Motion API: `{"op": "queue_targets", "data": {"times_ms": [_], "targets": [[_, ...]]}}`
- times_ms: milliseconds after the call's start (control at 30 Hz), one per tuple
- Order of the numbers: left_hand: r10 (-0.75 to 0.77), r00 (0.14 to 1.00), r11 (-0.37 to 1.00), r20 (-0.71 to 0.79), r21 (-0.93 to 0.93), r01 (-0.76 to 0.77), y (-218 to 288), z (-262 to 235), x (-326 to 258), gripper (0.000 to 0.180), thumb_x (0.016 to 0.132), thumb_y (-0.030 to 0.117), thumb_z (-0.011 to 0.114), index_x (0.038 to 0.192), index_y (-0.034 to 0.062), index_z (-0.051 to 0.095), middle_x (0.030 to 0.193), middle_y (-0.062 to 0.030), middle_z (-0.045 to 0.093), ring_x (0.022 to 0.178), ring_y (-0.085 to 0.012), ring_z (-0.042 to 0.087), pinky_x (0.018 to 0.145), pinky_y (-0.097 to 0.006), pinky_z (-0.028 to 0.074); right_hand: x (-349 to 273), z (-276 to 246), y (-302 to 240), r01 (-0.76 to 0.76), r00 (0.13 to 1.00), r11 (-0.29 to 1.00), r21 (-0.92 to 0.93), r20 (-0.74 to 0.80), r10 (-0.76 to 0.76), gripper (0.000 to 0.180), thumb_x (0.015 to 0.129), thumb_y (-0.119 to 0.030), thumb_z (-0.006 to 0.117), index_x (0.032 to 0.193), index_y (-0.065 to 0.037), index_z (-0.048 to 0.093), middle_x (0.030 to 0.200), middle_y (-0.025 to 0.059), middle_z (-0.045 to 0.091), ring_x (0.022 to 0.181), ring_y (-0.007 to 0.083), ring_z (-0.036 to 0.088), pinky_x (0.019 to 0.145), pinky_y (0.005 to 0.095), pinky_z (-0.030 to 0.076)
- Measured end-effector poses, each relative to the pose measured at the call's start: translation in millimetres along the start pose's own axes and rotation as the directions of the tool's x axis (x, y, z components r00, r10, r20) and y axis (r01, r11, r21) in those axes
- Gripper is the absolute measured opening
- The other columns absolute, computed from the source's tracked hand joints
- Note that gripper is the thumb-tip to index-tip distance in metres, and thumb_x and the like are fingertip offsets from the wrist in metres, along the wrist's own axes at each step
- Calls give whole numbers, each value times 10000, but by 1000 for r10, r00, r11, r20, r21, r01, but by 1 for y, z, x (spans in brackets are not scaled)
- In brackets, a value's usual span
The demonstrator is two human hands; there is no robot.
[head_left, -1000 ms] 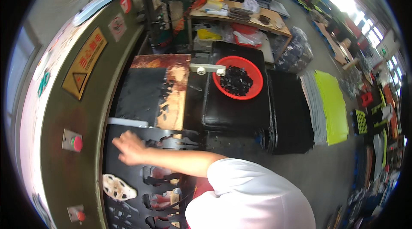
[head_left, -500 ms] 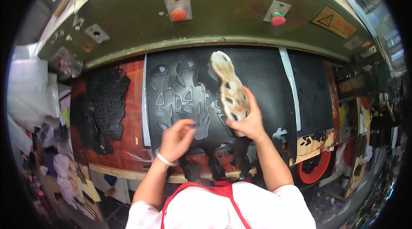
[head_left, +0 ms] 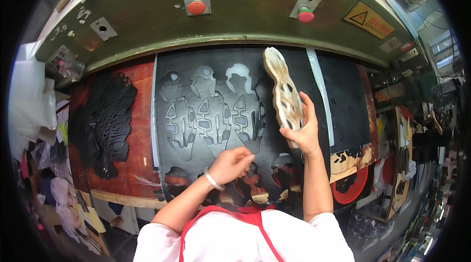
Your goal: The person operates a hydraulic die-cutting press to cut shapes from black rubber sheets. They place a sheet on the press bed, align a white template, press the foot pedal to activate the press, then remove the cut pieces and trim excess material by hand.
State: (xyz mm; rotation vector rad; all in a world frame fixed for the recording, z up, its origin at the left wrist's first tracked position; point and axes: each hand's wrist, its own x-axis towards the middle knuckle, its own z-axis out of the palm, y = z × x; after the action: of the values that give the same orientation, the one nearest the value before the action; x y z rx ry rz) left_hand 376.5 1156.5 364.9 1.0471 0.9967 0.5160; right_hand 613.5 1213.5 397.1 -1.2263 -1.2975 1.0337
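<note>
Clasped between thumb and fingers, the lower end of a pale sole-shaped form point(head_left: 283, 96) sits in the right hand point(head_left: 306, 132), right of center in the frame. From my remote post I see that grip spread only as far as the form's width, thumb on the left edge, fingers along the right. The form leans slightly, its narrow upper end toward the top of the frame, over a black sheet point(head_left: 303, 71); I cannot tell whether that far end touches it. The left hand point(head_left: 230, 165), a white band point(head_left: 214, 179) at its wrist, is loosely curled at lower center, its fingers drawn in toward the thumb. I cannot tell whether anything small lies between them, or whether they touch the sheet.

Three sole-shaped cutouts point(head_left: 213, 122) stand side by side on the sheet, left of the form, the rightmost just above the left hand. A heap of black scraps point(head_left: 110, 119) covers part of a reddish board point(head_left: 143, 134) at the left of the frame. Across the top runs a green machine beam point(head_left: 250, 14), bearing an orange-red button point(head_left: 196, 7), a pinkish button point(head_left: 305, 15) and a yellow warning sign point(head_left: 368, 19). At lower right, I make out a red basin point(head_left: 362, 181), partly hidden by the board's edge.
</note>
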Motion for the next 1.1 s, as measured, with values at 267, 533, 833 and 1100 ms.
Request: {"op": "queue_targets", "data": {"times_ms": [267,533,833,1100], "targets": [[449,822,794,-351,579,-186,-10,-47,-14,92,893,95,626,852,13,624,623,-24,612,515,-69,562,491,-222,455,-4,3,12,-75,997,988,-136,25,79,944,515,-112,834,1346,-60,389,1241,144,517,1166,240,510,1004,332,381],[422,816,812,-396,566,-145,-19,-54,-5,69,816,70,693,779,22,659,560,-24,595,481,-71,541,473,-224,429,6,8,-24,-92,996,827,554,68,65,1023,544,-198,845,1383,-48,279,1287,182,471,1180,239,488,1008,314,363],[263,884,886,-386,460,-62,-2,-55,-2,77,824,96,681,821,24,654,585,-60,607,496,-143,586,499,-253,456,-22,-31,-21,-86,991,982,165,-89,102,961,570,-219,860,1341,-31,318,1255,172,487,1144,235,501,987,316,372],[745,653,233,139,862,-450,75,18,153,319,865,275,608,1064,25,626,1240,-182,520,1171,-340,485,959,-452,408,-51,-52,-21,-37,964,982,186,-254,85,839,579,-76,806,1288,-42,357,1200,148,508,1109,232,520,945,333,421]]}}
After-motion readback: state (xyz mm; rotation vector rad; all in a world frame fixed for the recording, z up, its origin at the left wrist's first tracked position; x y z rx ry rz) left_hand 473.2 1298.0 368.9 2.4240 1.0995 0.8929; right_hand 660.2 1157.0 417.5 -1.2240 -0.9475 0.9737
